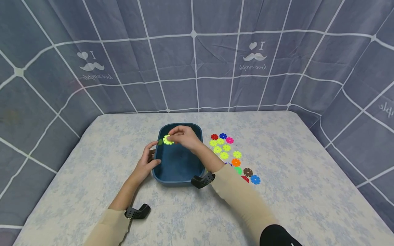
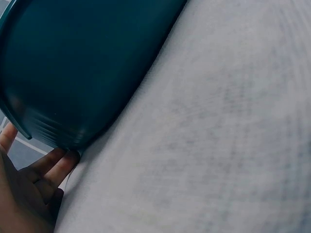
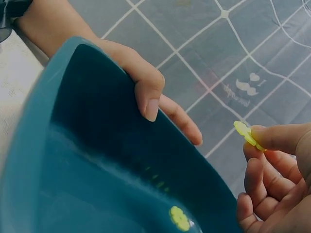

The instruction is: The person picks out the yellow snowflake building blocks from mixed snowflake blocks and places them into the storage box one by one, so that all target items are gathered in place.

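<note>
A dark teal plastic basin [image 1: 178, 171] stands on the table. My left hand [image 1: 146, 164] grips its left side, thumb hooked over the rim and fingers along the outer wall; the left wrist view shows fingertips [image 2: 65, 162] against the outside near the bottom. Above the basin's far left part, my right hand [image 1: 186, 136] pinches a yellow-green snowflake disc [image 3: 247, 134] between thumb and index finger, the other fingers loosely curled. Another yellow-green shape like a disc [image 3: 180, 218] shows inside the basin in the right wrist view.
Right of the basin lie several loose discs: yellow-green ones [image 1: 224, 155], an orange one [image 1: 236, 162], a brown one [image 1: 247, 172], a blue one [image 1: 255, 179] and others. My right forearm partly covers some. A grey checked curtain [image 1: 172, 61] hangs behind the table [image 1: 295, 150].
</note>
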Motion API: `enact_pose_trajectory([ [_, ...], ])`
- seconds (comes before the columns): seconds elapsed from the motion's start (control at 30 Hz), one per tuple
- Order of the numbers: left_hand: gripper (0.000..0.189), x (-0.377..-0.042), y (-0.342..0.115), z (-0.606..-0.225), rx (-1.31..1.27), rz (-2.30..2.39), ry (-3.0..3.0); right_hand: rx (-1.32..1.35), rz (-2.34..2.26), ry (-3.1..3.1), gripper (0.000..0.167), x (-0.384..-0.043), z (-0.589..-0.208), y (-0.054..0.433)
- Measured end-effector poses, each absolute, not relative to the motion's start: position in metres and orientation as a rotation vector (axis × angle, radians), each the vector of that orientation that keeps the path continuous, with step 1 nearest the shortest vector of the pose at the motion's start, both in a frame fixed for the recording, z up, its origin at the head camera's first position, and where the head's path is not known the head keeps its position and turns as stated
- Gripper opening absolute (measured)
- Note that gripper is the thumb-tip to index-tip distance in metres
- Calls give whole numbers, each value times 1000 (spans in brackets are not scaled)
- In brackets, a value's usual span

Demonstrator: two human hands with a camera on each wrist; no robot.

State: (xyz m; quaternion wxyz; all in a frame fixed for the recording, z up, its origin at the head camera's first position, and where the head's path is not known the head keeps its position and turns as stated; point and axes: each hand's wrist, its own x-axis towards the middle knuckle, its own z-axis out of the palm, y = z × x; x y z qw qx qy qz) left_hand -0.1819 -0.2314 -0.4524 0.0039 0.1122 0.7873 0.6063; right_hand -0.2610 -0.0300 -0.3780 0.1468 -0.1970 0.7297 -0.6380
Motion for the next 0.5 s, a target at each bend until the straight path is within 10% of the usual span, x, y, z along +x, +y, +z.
enact_pose_trajectory([
  [0.5,67,-182,-232,-453,364,1917,2452,-75,-2025,2092,17,-267,-396,-51],
])
